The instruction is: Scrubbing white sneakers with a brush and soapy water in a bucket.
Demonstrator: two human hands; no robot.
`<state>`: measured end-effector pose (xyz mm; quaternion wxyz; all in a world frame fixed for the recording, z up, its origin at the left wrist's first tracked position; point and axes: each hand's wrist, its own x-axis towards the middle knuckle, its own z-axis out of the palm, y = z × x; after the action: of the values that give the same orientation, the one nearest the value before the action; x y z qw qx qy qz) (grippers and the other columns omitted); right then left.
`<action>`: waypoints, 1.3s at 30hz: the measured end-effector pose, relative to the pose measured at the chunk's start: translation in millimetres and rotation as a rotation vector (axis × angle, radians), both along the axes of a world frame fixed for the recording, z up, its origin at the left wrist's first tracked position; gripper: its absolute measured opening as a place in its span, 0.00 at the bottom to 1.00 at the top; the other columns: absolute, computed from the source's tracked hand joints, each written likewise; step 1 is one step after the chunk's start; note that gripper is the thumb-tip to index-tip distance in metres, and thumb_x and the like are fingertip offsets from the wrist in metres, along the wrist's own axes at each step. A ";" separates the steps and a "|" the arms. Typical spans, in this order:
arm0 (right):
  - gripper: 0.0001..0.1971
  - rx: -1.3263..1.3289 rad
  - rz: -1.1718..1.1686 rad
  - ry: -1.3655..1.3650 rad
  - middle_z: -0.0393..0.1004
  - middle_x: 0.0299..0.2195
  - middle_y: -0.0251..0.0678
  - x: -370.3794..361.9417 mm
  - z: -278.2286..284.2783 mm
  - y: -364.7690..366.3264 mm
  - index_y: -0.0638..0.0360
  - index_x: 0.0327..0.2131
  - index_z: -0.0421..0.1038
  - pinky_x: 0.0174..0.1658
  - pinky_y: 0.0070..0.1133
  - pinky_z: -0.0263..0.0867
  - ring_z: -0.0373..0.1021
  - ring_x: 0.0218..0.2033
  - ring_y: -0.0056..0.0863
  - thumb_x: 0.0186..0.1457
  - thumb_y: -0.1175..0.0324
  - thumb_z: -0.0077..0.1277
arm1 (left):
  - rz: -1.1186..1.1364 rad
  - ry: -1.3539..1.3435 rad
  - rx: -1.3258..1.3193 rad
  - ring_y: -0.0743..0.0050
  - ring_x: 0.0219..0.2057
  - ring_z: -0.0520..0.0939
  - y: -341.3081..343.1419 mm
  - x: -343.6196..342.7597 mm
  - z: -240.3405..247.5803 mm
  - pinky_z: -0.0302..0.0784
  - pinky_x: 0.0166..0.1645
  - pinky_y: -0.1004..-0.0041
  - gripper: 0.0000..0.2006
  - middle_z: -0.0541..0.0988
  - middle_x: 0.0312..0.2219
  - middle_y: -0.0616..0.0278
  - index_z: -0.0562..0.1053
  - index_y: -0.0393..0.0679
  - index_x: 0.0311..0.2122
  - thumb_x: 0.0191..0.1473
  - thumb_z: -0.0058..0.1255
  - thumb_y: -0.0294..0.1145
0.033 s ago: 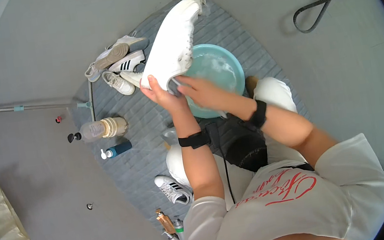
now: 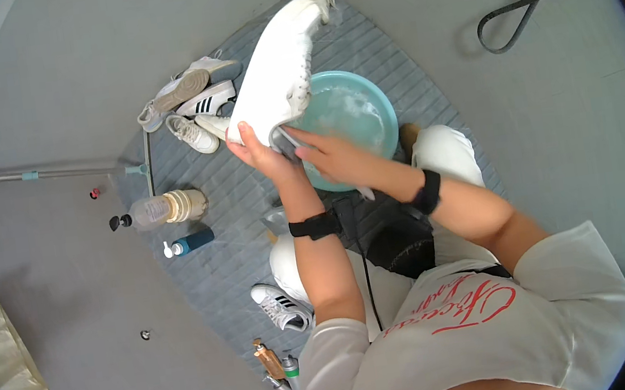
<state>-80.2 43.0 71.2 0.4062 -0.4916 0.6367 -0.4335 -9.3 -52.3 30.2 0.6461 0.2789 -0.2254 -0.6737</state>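
Note:
My left hand (image 2: 266, 156) is closed around the heel end of a white sneaker (image 2: 272, 66), holding it up with the toe pointing away from me. The shoe's opening faces right. My right hand (image 2: 340, 161), slightly blurred, grips a slim pale-grey tool (image 2: 367, 194). One end of this tool reaches the shoe's grey-lined opening, and the other sticks out below my palm. Whether it has bristles is hidden. Beneath the shoe and my right hand, a light-blue basin (image 2: 388, 110) holds foamy water.
Several sneakers (image 2: 194, 135) lie beyond my left hand on the grey quilted mat (image 2: 230, 198). A large clear pump bottle (image 2: 153, 213) and a blue pump bottle (image 2: 194, 242) lie to the left. Another sneaker (image 2: 280, 306) rests by my left knee, near small bottles (image 2: 269, 361).
My right hand has shifted slightly toward me, and more of the pale tool's lower end shows. The sneaker has moved very slightly left in my left hand.

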 end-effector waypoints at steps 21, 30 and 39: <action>0.23 0.278 0.085 -0.884 0.76 0.29 0.45 -30.4 -22.9 -6.9 0.48 0.60 0.56 0.25 0.32 0.66 0.74 0.23 0.37 0.62 0.62 0.44 | -0.004 -0.095 0.044 0.60 0.45 0.74 1.2 -14.7 -6.8 0.74 0.46 0.62 0.22 0.70 0.45 0.51 0.59 0.41 0.54 0.59 0.49 0.38; 0.24 -0.021 0.344 0.816 0.74 0.34 0.52 -33.9 10.5 3.3 0.40 0.60 0.59 0.29 0.32 0.68 0.73 0.26 0.47 0.60 0.63 0.47 | -0.192 0.248 0.035 0.54 0.49 0.74 -6.1 -0.5 -9.7 0.74 0.50 0.57 0.24 0.69 0.50 0.47 0.58 0.37 0.55 0.61 0.43 0.44; 0.25 0.388 0.141 -1.221 0.62 0.16 0.25 -29.9 -11.1 -2.3 0.46 0.60 0.56 0.18 0.18 0.53 0.60 0.13 0.14 0.61 0.60 0.48 | -0.025 -0.122 0.034 0.58 0.46 0.74 3.1 -5.2 -11.1 0.74 0.48 0.59 0.25 0.69 0.46 0.49 0.57 0.40 0.56 0.59 0.47 0.42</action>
<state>-110.1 40.8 60.1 0.8044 -0.1150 0.3240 -0.4845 -14.5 -49.2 19.1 0.6179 0.3274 -0.2562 -0.6673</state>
